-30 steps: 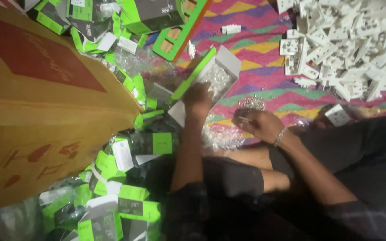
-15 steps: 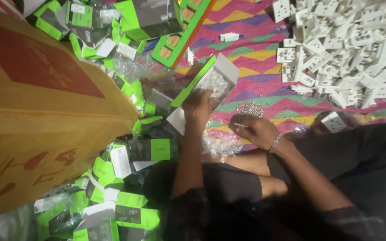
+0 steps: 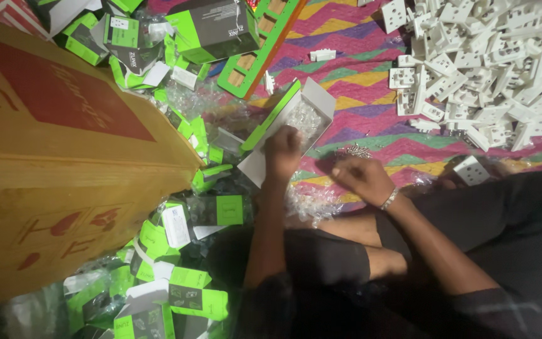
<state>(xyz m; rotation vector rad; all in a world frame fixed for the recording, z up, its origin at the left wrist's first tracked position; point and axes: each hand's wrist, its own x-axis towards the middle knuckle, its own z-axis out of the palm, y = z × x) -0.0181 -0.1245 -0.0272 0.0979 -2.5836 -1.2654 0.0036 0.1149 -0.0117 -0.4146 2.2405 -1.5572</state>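
A zigzag-striped mat [image 3: 371,69] carries white socket plates [image 3: 490,56] and green boxes [image 3: 202,28].

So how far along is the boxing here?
Roughly midway, at a guess. Done: green boxes lie heaped beside the cardboard carton, though I can't tell if they are filled. In hand: the left hand grips an open box lined with bubble wrap, and the right hand is at loose screws on the mat. Left: a big pile of white socket plates lies unboxed.

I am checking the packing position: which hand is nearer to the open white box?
Left. The left hand rests on the open white box; the right hand is apart, over the striped mat.
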